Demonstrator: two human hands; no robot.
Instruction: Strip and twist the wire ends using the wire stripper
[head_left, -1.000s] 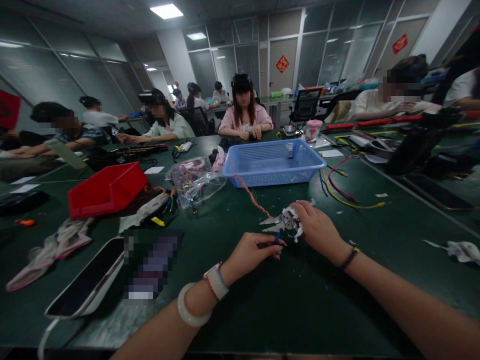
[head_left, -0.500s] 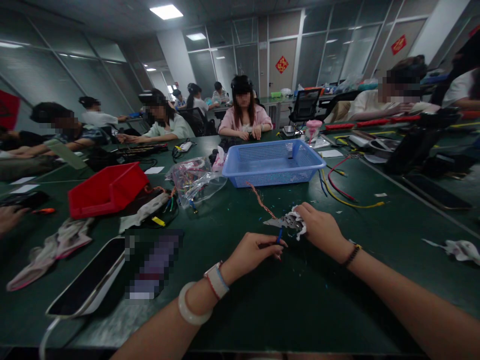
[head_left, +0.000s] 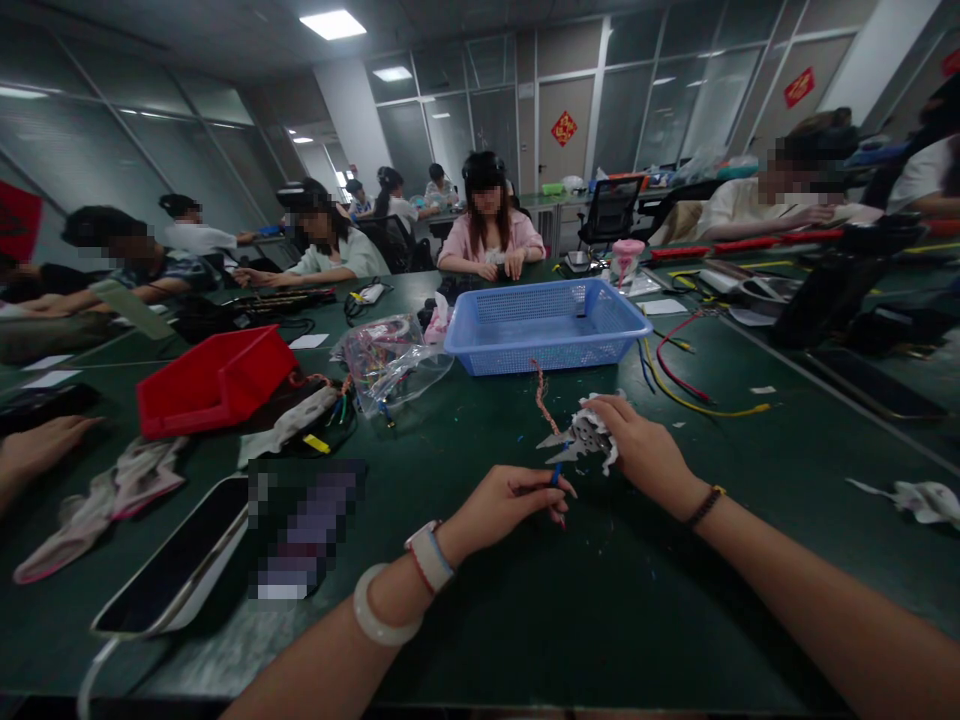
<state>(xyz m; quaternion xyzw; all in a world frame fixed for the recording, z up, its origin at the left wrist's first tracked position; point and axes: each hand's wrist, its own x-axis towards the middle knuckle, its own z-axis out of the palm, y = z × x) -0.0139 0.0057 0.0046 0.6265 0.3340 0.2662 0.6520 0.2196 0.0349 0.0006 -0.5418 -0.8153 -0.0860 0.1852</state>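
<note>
The right hand (head_left: pixel 646 445) hides most of the handles of the pliers (head_left: pixel 591 436).

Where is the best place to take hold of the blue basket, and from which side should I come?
I would grip the rim of the blue basket at its two short ends, coming from above. It stands upright, open side up, and the rim flares outward, so fingers should hook under it. Take care on the left: the clear plastic bag lies close by.
</note>
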